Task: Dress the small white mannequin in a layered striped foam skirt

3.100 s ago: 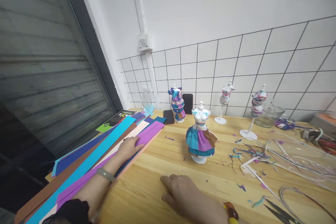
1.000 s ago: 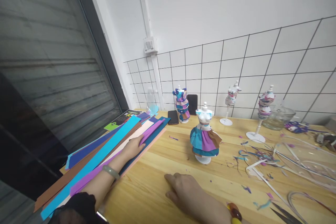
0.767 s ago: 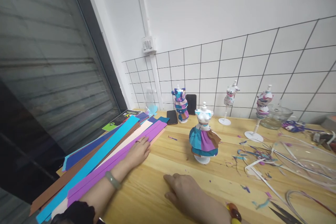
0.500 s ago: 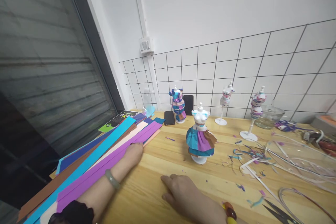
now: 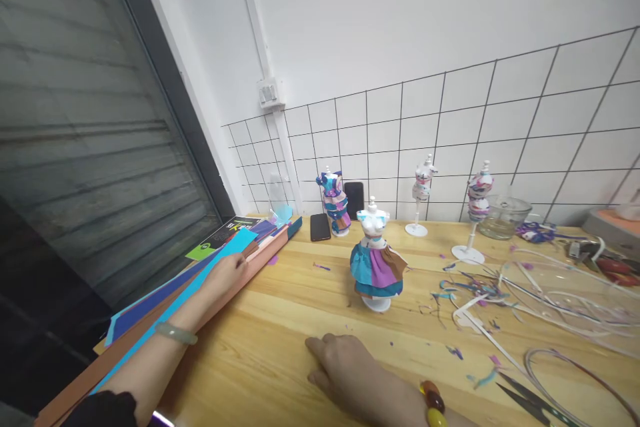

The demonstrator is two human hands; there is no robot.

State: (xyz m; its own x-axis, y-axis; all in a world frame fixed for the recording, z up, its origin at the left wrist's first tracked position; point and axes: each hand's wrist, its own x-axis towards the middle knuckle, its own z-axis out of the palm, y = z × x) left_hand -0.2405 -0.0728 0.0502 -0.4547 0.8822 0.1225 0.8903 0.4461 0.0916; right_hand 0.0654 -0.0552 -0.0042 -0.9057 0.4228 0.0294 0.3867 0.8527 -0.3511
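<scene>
My left hand (image 5: 225, 281) lies over a stack of long coloured sheet strips, its fingers curled round them; the fingertips are partly hidden. A bright blue strip (image 5: 165, 310) runs under that forearm, and a peach strip (image 5: 260, 261) forms the stack's right edge. On the wooden table, my right hand (image 5: 345, 367) rests with index finger and thumb apart, holding nothing. Beyond it stands a small white dress form (image 5: 373, 223) wearing a gathered skirt (image 5: 379, 270) in teal, purple and brown over a blue lower layer.
Another dressed form (image 5: 334, 203) stands by two phones (image 5: 320, 227) at the back. Two partly wrapped forms (image 5: 423, 187) stand further right, near a glass bowl (image 5: 504, 217). Scraps (image 5: 467, 287), clear tubing (image 5: 565, 307) and black-bladed scissors (image 5: 533, 400) lie at right.
My left hand has moved left across the stack. The wide purple strip has left the top, with a purple bit showing beyond; peach now lines the edge. My right hand stays put.
</scene>
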